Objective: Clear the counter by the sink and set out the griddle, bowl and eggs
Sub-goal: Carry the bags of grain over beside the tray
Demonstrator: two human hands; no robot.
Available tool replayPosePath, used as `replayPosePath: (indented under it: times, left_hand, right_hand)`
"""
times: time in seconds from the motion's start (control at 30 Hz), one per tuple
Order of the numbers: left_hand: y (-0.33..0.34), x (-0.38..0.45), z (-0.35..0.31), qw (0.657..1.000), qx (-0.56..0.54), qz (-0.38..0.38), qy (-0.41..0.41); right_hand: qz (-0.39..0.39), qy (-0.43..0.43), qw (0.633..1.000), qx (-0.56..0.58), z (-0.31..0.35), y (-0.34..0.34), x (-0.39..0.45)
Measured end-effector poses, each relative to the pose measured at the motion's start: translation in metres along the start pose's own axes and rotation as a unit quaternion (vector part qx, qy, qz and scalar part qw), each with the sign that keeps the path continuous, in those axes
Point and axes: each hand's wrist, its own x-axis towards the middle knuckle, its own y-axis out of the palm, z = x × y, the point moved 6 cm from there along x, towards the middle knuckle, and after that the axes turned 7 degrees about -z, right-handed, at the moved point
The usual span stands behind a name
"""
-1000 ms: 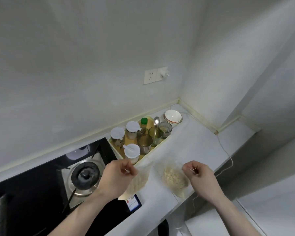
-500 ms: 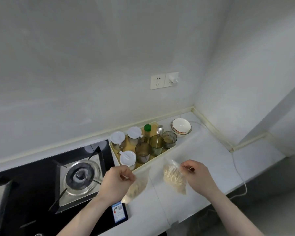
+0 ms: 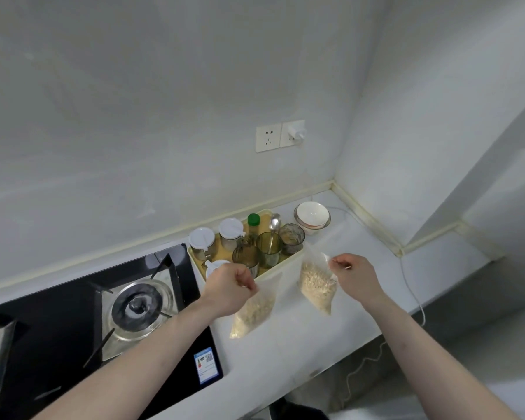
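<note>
Left hand point(image 3: 229, 287) pinches a clear, crinkly plastic bag point(image 3: 253, 310) of pale grains, bag hanging below its fingers; right hand point(image 3: 356, 275) pinches another point(image 3: 317, 283) above the white counter's point(image 3: 303, 338) front edge

– Where are the arms?
– Both bare forearms reach forward from the lower edge, wrists roughly level and well apart.
– And the left hand point(image 3: 229, 287)?
– Knuckles up, fingers curled in, thumb and fingertips pinched together.
– The right hand point(image 3: 356, 275)?
– Back of the hand up, thumb and forefinger pinched, the other fingers tucked under.
</note>
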Motion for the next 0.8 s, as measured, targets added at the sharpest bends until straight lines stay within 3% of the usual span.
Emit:
replayPosePath:
  times: [0.47,0.8]
  left_hand:
    - [0.028,0.063,-0.045,0.998,-0.038,-0.037,-0.035]
    - [0.047,0.090,-0.053,0.996,-0.057,-0.044,-0.048]
  right_hand:
    - [-0.092,0.171,0.979,0.066,-0.059,-0.020,0.129]
    - [-0.129,0.154,0.979,0.019,-0.071,-0.036,0.206]
